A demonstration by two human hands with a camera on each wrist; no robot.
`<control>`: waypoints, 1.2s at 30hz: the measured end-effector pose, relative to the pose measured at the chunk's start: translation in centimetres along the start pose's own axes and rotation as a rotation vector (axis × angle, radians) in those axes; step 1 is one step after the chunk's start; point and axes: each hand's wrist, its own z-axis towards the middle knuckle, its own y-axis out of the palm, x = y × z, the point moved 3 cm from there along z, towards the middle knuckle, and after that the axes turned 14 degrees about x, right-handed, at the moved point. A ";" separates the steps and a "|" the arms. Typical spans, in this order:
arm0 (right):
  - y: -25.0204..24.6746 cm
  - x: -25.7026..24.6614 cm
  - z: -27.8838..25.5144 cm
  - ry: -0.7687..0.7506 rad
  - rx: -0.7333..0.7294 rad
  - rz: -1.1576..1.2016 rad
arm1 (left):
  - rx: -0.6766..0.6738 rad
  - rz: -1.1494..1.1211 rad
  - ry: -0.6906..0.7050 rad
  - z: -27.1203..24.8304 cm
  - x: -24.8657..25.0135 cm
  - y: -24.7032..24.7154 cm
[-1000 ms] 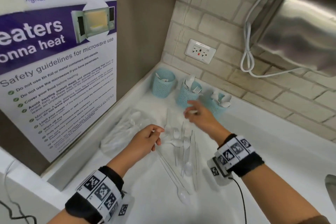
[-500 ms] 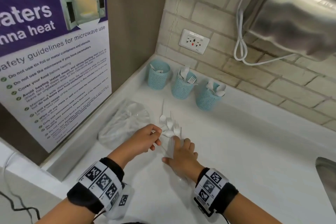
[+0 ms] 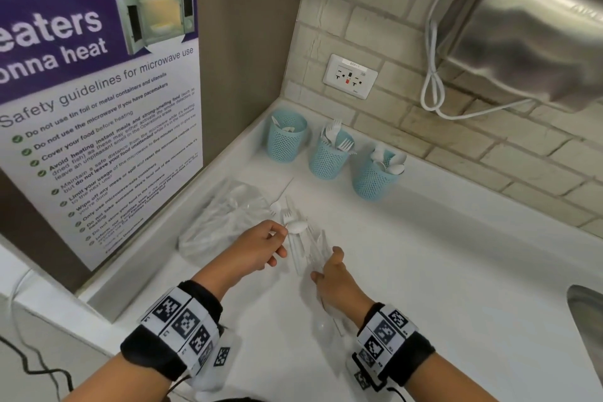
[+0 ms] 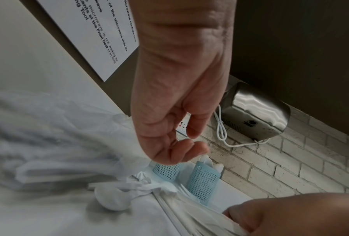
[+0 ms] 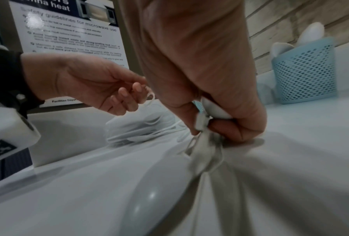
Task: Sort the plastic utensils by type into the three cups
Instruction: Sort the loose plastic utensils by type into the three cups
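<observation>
Three teal mesh cups stand at the back of the white counter: the left cup [image 3: 286, 138] with few pieces, the middle cup [image 3: 329, 158] with forks, the right cup [image 3: 373, 177] with spoons. A loose pile of white utensils [image 3: 298, 232] lies between my hands. My left hand [image 3: 280, 238] pinches a thin white utensil handle [image 5: 150, 95] at the pile's left side. On the pile's near end, my right hand [image 3: 326, 268] is curled round white utensil handles [image 5: 201, 123] low on the counter. A white spoon [image 5: 149, 199] lies under my right wrist.
A crumpled clear plastic bag [image 3: 225, 222] lies left of the pile against the counter's raised edge. A microwave poster [image 3: 98, 101] stands on the left. An outlet [image 3: 349, 76] and a steel wall unit [image 3: 528, 26] with a white cord are behind. A sink rim [image 3: 585, 320] shows at right.
My right hand came back from the middle cup to the near end of the pile and curled round utensil handles there. The left hand stayed put with its pinch.
</observation>
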 end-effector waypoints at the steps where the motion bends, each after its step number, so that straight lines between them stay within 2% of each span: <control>1: -0.2 0.1 0.0 -0.002 -0.004 0.000 | 0.002 -0.001 -0.001 0.0 0.0 -0.1; 8: -3.0 -0.6 -1.2 -0.052 0.040 0.063 | -0.020 0.014 0.006 0.0 0.1 0.4; 16: -4.6 -2.3 -3.6 -0.147 0.042 0.217 | -0.148 0.032 0.062 -0.9 0.6 2.3; 22: -3.0 -4.0 -5.6 -0.417 0.058 0.249 | -0.249 -0.071 0.054 -1.3 1.4 4.4; 25: -2.4 -4.2 -5.6 -0.438 0.009 0.245 | -0.195 -0.130 0.044 -0.5 1.3 4.5; 29: -3.4 -5.0 -5.9 -0.477 -0.050 0.368 | -0.063 -0.214 0.020 0.8 0.6 4.1; 33: -4.0 -4.3 -5.8 -0.370 -0.132 0.475 | 0.024 -0.393 -0.020 0.9 1.7 3.1; 36: -3.9 -3.5 -5.8 -0.261 -0.197 0.479 | 0.036 -0.517 0.033 1.2 2.6 2.1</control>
